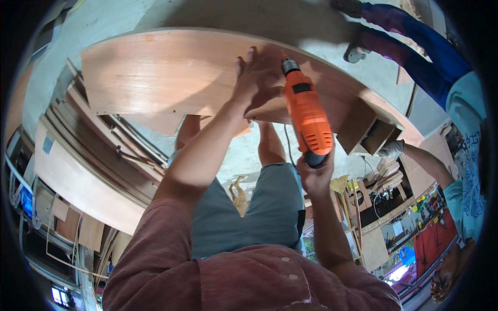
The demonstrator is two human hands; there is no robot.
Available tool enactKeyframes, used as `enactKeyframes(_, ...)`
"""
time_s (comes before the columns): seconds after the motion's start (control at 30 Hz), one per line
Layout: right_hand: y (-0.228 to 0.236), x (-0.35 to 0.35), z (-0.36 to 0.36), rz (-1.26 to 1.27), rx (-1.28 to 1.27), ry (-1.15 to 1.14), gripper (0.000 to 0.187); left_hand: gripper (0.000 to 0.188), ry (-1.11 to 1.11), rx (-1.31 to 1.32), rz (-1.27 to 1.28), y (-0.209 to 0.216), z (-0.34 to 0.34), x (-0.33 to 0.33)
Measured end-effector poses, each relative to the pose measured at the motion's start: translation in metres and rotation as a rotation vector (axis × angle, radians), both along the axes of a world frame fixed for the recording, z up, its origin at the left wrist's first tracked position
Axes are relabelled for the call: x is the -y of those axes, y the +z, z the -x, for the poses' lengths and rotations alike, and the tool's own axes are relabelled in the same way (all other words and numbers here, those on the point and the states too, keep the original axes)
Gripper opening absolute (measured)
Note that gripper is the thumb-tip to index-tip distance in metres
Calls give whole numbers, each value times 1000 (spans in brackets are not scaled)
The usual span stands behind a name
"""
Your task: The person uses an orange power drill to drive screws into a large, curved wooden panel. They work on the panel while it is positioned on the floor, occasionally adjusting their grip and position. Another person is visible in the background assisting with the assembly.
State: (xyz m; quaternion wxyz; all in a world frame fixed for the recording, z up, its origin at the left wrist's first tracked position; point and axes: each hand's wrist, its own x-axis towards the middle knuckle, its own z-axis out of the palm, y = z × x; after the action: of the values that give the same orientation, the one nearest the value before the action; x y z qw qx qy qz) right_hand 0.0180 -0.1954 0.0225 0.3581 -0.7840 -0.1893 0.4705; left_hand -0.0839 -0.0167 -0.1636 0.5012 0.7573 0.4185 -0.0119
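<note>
My right hand is wrapped round the dark handle of an orange power drill. The drill points away from me over a long, pale wooden board with a curved far edge. Its bit is close to the board's far side; whether it touches the wood I cannot tell. Just left of the chuck, my left hand lies on the board with fingers stretched out and apart, partly in shadow. A small open wooden box is at the board's right end.
At the right stands another person, whose gloved hand is at the box. Curved boards are stacked on the left. A dark cord hangs below the drill. A tan animal is on the floor between my legs. Wood scraps lie at the right.
</note>
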Motion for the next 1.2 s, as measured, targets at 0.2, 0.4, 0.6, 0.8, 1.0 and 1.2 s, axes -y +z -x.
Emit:
enactKeyframes(0.2, 25, -37, -43, 157, 65, 205, 84, 61, 171, 212, -14, 17, 6, -7)
enactKeyframes(0.4, 38, -73, -119, 343, 201, 539, 76, 56, 323, 726, -279, 134, -41, -10)
enactKeyframes(0.6, 55, -130, -126, 239, 141, 727, 76, 28, 368, 721, -207, 148, -93, -11)
enactKeyframes(0.8, 64, -144, -111, 251, 201, 771, 76, 24, 418, 796, -213, 144, -85, -16)
enactKeyframes(1.0, 77, -176, -100, 355, 261, 836, 63, 24, 549, 774, -250, 146, -85, -24)
enactKeyframes(1.2, 78, -187, -107, 477, 305, 846, 63, 22, 620, 758, -276, 147, -90, -25)
